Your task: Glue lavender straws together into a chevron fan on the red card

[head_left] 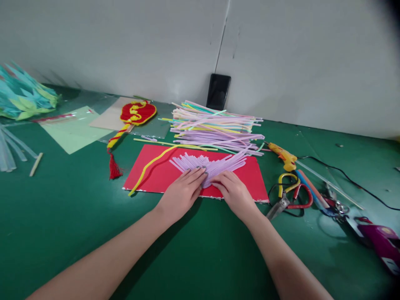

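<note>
On a red board (253,179), lilac pipe cleaners (215,167) lie side by side in a fan of bent V shapes. My left hand (184,189) rests flat across their left side, fingers stretched out over the strips. The fingers of my right hand (233,189) are bent and pressed together at the lower right edge of the fan, closed on the lilac strips; its fingertips are partly hidden. A single yellow pipe cleaner (144,170) curves over the left part of the board.
Behind the board lies a pile of pastel pipe cleaners (215,125), with a black phone (218,89) against the wall. A red-yellow fan ornament (137,113) is at left. Scissors (283,202) and a yellow glue gun (283,156) lie at right.
</note>
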The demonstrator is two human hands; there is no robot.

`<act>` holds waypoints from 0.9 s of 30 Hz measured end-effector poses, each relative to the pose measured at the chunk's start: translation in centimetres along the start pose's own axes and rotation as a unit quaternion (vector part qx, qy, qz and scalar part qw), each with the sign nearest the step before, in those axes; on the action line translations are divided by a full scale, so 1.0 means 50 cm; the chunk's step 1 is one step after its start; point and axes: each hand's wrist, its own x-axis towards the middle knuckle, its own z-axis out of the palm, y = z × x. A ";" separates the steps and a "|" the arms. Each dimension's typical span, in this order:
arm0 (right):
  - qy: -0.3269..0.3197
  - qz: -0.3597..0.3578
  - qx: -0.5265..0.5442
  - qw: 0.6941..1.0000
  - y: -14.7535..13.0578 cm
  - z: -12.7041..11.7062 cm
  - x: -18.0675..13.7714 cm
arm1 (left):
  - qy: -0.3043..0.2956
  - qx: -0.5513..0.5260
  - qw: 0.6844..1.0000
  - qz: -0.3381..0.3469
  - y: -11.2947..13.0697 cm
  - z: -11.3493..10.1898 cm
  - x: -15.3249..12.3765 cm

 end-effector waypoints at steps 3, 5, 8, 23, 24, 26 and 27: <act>-0.001 0.001 0.002 1.000 0.000 0.000 0.000 | 0.001 -0.002 1.000 0.000 0.000 0.000 0.001; -0.001 0.001 0.003 1.000 0.000 0.000 0.000 | 0.001 -0.002 1.000 0.001 -0.001 0.000 0.000; -0.002 0.001 0.001 1.000 0.000 0.000 0.000 | 0.001 0.001 1.000 0.000 0.000 0.000 0.000; 0.007 -0.005 0.010 1.000 -0.011 -0.002 -0.001 | -0.001 -0.008 1.000 -0.005 0.002 -0.003 0.002; 0.009 -0.006 0.014 1.000 -0.013 -0.001 -0.001 | 0.000 -0.011 1.000 -0.005 0.002 -0.003 0.002; 0.007 -0.004 0.019 1.000 -0.017 0.002 -0.002 | 0.005 -0.018 1.000 -0.008 0.002 -0.002 0.002; 0.006 -0.001 0.020 1.000 -0.018 0.004 -0.002 | 0.010 -0.022 1.000 -0.009 0.002 -0.001 0.001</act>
